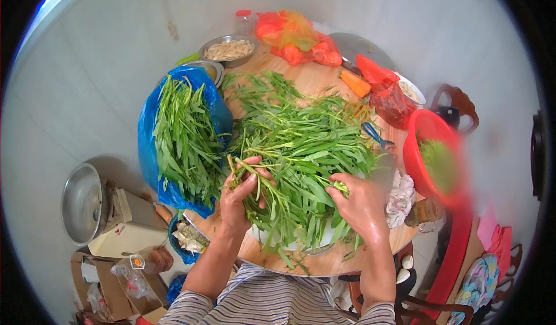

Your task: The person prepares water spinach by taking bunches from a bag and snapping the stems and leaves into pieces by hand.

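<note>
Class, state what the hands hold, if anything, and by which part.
Left hand: leafy stalks, gripped near their stem ends. Right hand: green pieces; which part is unclear.

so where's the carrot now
In the head view, the carrot lies at the far right of the table, beyond the greens, left of a red bag.

Red basin (pixel 412 160) at right, its greens (pixel 438 163) a blur.

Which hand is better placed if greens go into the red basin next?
Probably the right hand: it holds greens nearer the red basin; the left hand, holding stems, is by the blue bag.
</note>
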The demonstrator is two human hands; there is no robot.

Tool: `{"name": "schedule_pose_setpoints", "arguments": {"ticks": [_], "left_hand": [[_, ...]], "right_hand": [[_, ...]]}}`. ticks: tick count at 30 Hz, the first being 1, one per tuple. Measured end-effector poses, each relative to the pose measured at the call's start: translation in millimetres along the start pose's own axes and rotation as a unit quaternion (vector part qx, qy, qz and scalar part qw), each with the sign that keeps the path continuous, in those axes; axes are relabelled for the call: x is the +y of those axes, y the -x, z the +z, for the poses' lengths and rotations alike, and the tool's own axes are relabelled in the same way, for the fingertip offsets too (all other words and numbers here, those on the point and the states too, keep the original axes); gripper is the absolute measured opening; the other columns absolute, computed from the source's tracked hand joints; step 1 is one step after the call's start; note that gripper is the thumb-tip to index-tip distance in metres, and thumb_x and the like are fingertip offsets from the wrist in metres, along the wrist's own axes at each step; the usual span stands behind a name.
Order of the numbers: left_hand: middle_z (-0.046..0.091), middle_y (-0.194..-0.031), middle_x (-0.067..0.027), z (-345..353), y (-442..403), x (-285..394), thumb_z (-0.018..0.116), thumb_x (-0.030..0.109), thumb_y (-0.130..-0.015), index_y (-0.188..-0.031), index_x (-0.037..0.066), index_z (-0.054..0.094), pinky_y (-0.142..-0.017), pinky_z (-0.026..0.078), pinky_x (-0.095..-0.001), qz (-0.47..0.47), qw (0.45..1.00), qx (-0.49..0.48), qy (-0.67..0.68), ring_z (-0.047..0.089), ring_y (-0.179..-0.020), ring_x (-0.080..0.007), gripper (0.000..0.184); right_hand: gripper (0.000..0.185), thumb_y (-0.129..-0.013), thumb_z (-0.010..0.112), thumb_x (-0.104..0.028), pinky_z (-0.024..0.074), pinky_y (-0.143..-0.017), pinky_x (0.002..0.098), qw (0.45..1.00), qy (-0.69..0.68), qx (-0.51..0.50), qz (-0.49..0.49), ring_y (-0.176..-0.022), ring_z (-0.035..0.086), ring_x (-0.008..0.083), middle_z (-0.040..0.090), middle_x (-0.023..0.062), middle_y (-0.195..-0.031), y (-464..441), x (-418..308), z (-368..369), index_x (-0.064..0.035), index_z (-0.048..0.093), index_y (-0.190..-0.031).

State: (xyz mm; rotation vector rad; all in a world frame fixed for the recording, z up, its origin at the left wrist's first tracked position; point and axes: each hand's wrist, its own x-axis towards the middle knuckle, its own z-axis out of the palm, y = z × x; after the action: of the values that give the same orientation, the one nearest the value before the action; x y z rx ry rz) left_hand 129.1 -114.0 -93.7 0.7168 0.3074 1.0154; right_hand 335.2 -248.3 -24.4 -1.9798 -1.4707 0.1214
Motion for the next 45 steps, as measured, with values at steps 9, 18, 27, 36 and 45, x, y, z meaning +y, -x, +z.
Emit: {"name": "schedule_pose_setpoints", "arguments": {"ticks": [9,18,27,36,45], "left_hand": [[0.059,-0.086,-0.0077,-24,-7,-12,0.058,0.023,-0.098,-0.131,0.000,0.050,-0.077,0.055,-0.0370,-0.034,0.996,-0.009,0.086,0.060,-0.087,-0.0226,0.041],[0.056,-0.081,-0.0024,-4,-10,-14,0.071,0.035,-0.095,-0.113,0.003,0.059,-0.060,0.048,-0.0283,-0.154,0.980,0.058,-0.110,0.056,-0.072,-0.0148,0.038],[0.063,-0.086,-0.0048,-16,-34,-23,0.077,0.030,-0.090,-0.105,0.004,0.061,-0.050,0.045,-0.0254,-0.110,0.965,0.154,-0.180,0.059,-0.066,-0.0116,0.034],[0.067,-0.081,-0.0034,2,-20,11,0.078,0.017,-0.089,-0.104,0.003,0.066,-0.048,0.046,-0.0241,-0.040,0.969,0.144,-0.198,0.062,-0.064,-0.0109,0.024],[0.071,-0.094,-0.0079,2,-14,8,0.074,0.016,-0.092,-0.110,0.005,0.060,-0.048,0.046,-0.0253,-0.038,0.976,0.118,-0.180,0.062,-0.068,-0.0120,0.026]], "right_hand": [[0.018,-0.084,0.076,-0.017,0.0534,-0.068,0.0405,0.999,-0.006,0.032,0.031,-0.078,0.070,0.0369,0.073,0.0177,-0.087,-2,13,10,-0.0041,0.074,-0.096],[0.014,-0.084,0.077,-0.008,0.0526,-0.068,0.0339,0.989,-0.119,0.073,0.039,-0.075,0.071,0.0301,0.073,0.0178,-0.087,17,4,-3,0.0017,0.072,-0.092],[0.012,-0.082,0.076,-0.007,0.0540,-0.070,0.0357,0.997,-0.077,0.019,-0.002,-0.078,0.072,0.0313,0.073,0.0149,-0.086,26,19,6,-0.0019,0.073,-0.093],[0.017,-0.085,0.074,-0.012,0.0538,-0.072,0.0378,0.991,-0.001,0.054,0.126,-0.082,0.071,0.0359,0.073,0.0198,-0.093,17,39,6,-0.0019,0.073,-0.098],[0.013,-0.084,0.074,0.000,0.0497,-0.066,0.0317,0.981,-0.128,0.143,-0.005,-0.070,0.066,0.0229,0.070,0.0137,-0.081,29,-2,-16,0.0009,0.072,-0.097]]}}
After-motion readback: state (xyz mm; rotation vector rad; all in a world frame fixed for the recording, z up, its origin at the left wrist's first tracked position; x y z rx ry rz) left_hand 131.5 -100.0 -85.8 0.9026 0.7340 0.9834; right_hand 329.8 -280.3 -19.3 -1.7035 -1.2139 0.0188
